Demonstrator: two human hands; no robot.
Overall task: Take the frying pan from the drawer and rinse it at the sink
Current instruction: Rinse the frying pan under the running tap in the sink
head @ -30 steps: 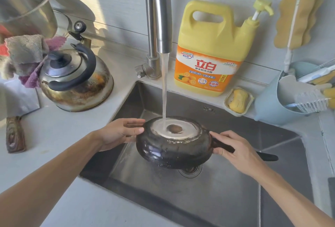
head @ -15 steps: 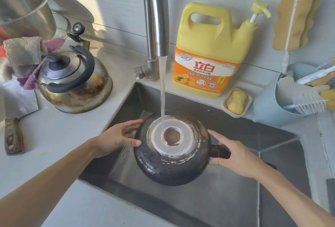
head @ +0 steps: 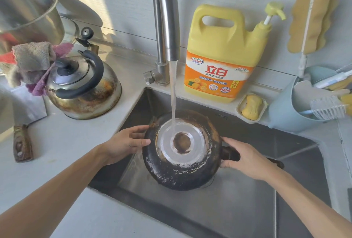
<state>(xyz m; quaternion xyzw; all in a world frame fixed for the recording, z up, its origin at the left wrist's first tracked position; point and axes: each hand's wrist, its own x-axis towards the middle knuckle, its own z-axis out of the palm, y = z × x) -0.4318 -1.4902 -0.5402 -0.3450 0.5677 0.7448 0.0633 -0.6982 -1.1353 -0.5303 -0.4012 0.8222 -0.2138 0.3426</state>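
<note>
Frying pan [head: 181,175] underside: black, scorched, rough w/ flaked pale specks, wet sheen; pale metal ring at centre. Sink [head: 238,209] & tap [head: 165,19]: brushed steel, satin. Kettle [head: 83,89]: shiny metal, brown burn stains, black plastic handle. Jug [head: 222,34]: glossy yellow plastic. Cloth [head: 32,60]: fuzzy fabric. Knife handle [head: 22,143]: worn wood.

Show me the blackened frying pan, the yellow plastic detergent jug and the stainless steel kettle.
blackened frying pan [head: 171,177], head view: dark upturned underside, near the rim.
yellow plastic detergent jug [head: 219,38], head view: yellow body below the handle.
stainless steel kettle [head: 102,95], head view: stained lower side.
</note>
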